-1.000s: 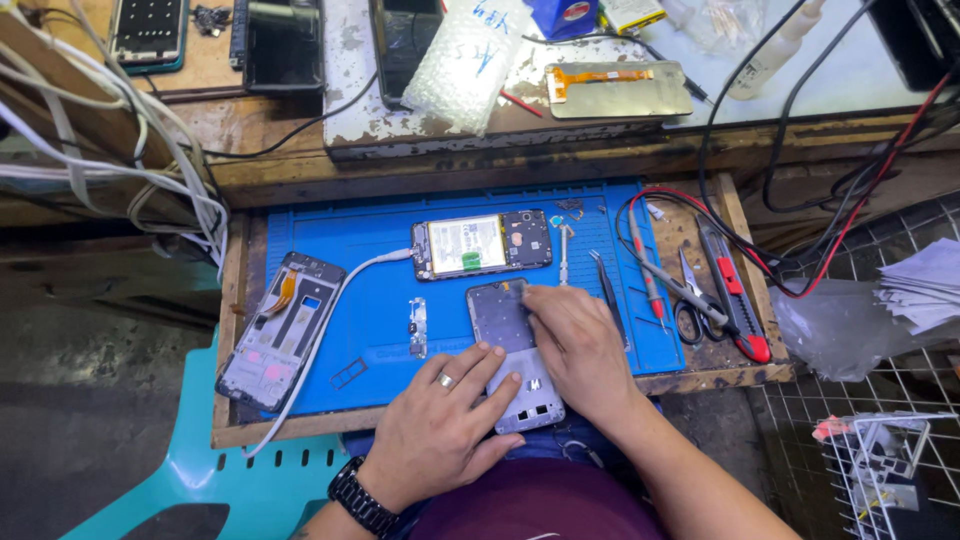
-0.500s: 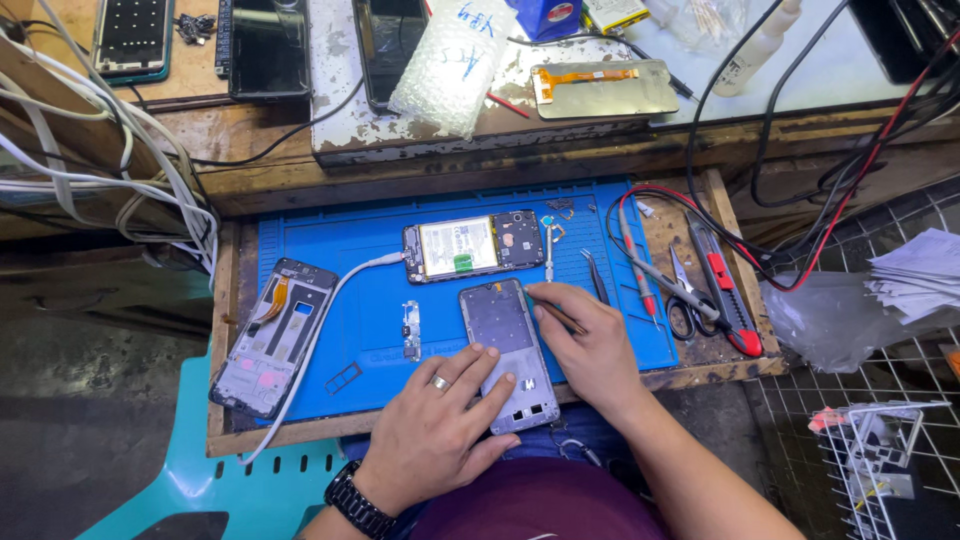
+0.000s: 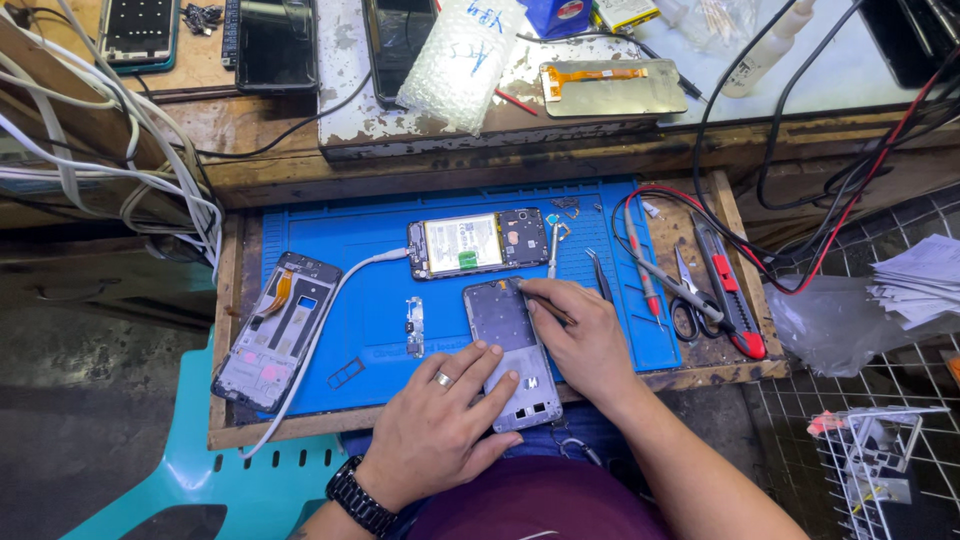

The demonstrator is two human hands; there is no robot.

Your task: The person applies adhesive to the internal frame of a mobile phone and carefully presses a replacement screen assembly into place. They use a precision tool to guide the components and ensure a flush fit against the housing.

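Phone teardown looks mid-way, as I judge it: grey rectangular plastic phone frame (image 3: 510, 350) lies face-up at the front edge of the blue silicone work mat (image 3: 370, 235), overhanging the front edge of the wooden table (image 3: 705, 365) toward the lap. Left hand (image 3: 440, 430), flat with fingers spread, presses the frame's lower half down; no closed grip, just pinning. Right hand (image 3: 585, 335) has a clenched pinch grip on a thin dark tool (image 3: 545, 306), tip touching the frame's upper right edge; kind of tool too small to tell.

Already apart: opened phone body with battery and circuit board showing (image 3: 478, 244) on the mat just behind the frame, white cable (image 3: 330, 310) plugged into its left end. Second stripped phone chassis with orange flex strip (image 3: 275, 330) at the mat's left edge. Small loose board strip (image 3: 414, 326) between them. Nothing reassembled yet; frame work is unfinished.

Counts: one frame in hand, one opened body, one stripped chassis, one tweezers (image 3: 602, 275), one scissors (image 3: 686, 305), one red-and-black utility knife (image 3: 730, 290), one red-handled screwdriver (image 3: 640, 262).
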